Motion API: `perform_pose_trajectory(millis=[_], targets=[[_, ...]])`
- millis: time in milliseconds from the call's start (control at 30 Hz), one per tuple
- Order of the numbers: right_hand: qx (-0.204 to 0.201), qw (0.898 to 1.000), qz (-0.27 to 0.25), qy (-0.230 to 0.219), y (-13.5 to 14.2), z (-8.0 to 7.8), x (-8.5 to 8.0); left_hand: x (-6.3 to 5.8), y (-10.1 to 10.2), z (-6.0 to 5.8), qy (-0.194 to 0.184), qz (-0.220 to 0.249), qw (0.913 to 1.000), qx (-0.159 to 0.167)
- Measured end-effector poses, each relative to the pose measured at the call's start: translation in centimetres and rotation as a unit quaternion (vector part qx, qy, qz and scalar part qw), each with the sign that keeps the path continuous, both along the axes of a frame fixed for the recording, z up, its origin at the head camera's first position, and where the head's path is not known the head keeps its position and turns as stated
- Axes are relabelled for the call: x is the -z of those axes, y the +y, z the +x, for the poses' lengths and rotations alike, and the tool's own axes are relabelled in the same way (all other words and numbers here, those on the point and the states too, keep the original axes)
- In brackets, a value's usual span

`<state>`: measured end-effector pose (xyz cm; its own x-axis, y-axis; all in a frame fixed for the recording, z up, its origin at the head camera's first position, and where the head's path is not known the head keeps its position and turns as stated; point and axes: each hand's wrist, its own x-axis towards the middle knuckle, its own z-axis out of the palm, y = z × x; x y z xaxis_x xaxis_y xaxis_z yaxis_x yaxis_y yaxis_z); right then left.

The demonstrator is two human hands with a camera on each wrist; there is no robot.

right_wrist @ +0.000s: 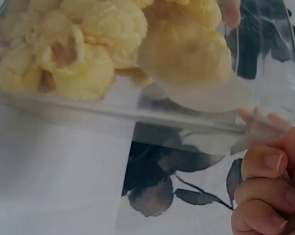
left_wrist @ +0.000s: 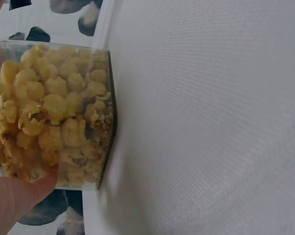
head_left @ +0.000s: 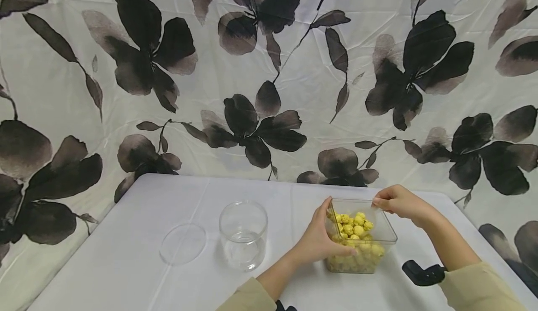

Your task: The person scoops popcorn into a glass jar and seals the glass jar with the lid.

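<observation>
A clear, square-sided plastic container (head_left: 388, 238) of yellow popcorn (head_left: 357, 226) is at the right of the table in the head view. My left hand (head_left: 317, 236) grips its left side, fingers at the back and thumb (left_wrist: 44, 186) across the near wall. At the far right corner, my right hand (head_left: 399, 203) pinches the rim, its other fingers (right_wrist: 264, 161) curled in the right wrist view. Popcorn fills the lower part, and the upper walls show through. Whether the base touches the table I cannot tell.
Left of the container stands a clear round jar (head_left: 244, 236), upright, with no lid on it. A clear flat disc (head_left: 183, 244) lies farther left on the white table (head_left: 126, 264). Behind the table hangs a flower-printed cloth (head_left: 252, 68).
</observation>
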<state>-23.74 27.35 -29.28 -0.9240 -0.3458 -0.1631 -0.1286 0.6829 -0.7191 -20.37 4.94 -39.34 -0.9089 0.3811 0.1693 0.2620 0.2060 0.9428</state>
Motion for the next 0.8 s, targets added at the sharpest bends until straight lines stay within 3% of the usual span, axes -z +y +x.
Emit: perform_pose_trajectory(millis=[333, 800], targets=[[0.018, 0.999, -0.035, -0.01, 0.4, 0.0, 0.1, 0.0, 0.0, 0.1, -0.003, 0.002, 1.0, -0.002], [0.001, 0.997, -0.074, -0.016, 1.1, 0.4, 0.8, 0.1, 0.0, 0.1, -0.002, 0.0, 1.0, -0.002]])
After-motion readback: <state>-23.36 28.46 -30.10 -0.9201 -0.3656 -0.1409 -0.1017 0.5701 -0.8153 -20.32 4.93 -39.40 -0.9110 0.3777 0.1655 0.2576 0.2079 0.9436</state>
